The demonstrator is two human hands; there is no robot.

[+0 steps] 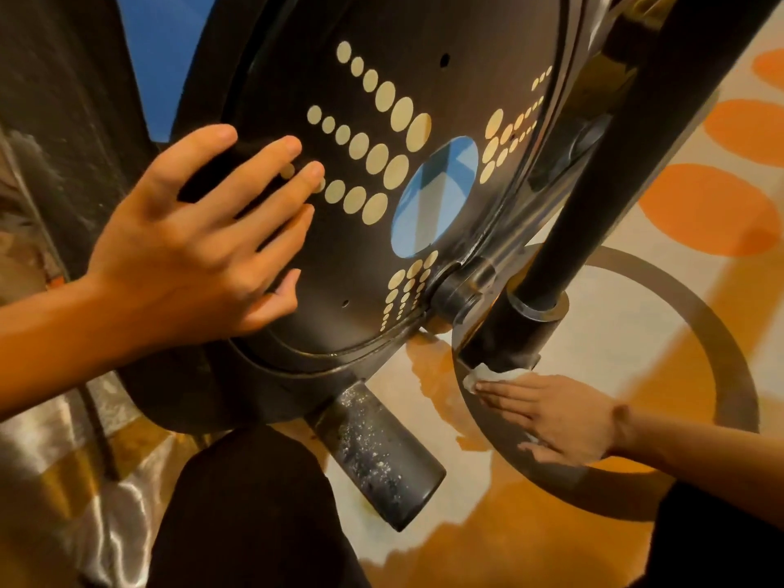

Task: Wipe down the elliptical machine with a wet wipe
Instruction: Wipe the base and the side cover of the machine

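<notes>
Pale floor (pixel 615 324) with orange circles (pixel 706 210), dark ring pattern (pixel 721 333), warm light

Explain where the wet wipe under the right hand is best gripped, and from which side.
The wet wipe lies pressed flat under the right hand's straight fingers, at the foot of the black post. The likely best grip is the crumpled white edge bunched beyond the fingertips. Pinch it from the open floor side, since the post blocks the far side.
</notes>
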